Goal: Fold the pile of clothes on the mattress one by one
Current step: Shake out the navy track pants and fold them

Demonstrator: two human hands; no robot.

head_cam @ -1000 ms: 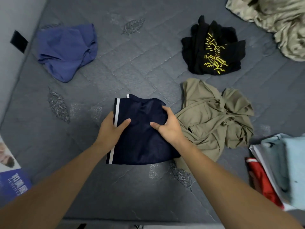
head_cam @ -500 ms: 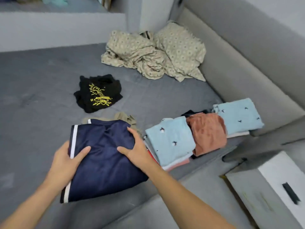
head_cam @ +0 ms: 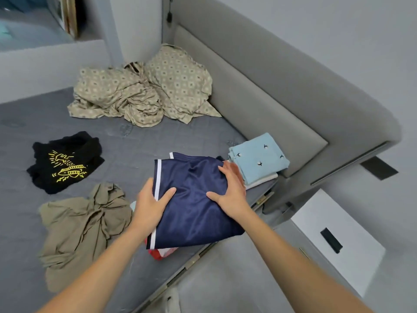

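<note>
Leftmost, well to the left of the folded navy shorts [head_cam: 191, 199], a crumpled black T-shirt [head_cam: 65, 162] with a yellow print lies on the grey mattress [head_cam: 126, 154]. Nearer the camera than that shirt, and just left of the shorts, an olive shirt [head_cam: 83, 227] lies unfolded in a rumpled heap. Beyond the shorts, toward the far corner of the mattress, a beige patterned sheet [head_cam: 144, 91] is bunched up against the padded headboard [head_cam: 270, 91].

The left hand [head_cam: 150, 204] grips the white-striped left edge of the shorts, thumb lying on top of the cloth and the fingers curled under it, out of view. The shorts themselves are folded into a rectangle and sit at the mattress's near right edge, over a stack of folded clothes of which only a red and white edge [head_cam: 161, 251] peeks out below. I cannot tell whether the shorts rest on that stack or hover just above it. The right hand [head_cam: 230, 190] lies on the shorts' right side, its fingers straight and spread, thumb stretched across the fabric.

Just right of the shorts, beside the right hand, a folded light blue garment [head_cam: 259, 159] with small dark prints tops a second stack by the headboard. Farther right, off the mattress, stands a white box [head_cam: 338, 240].
</note>
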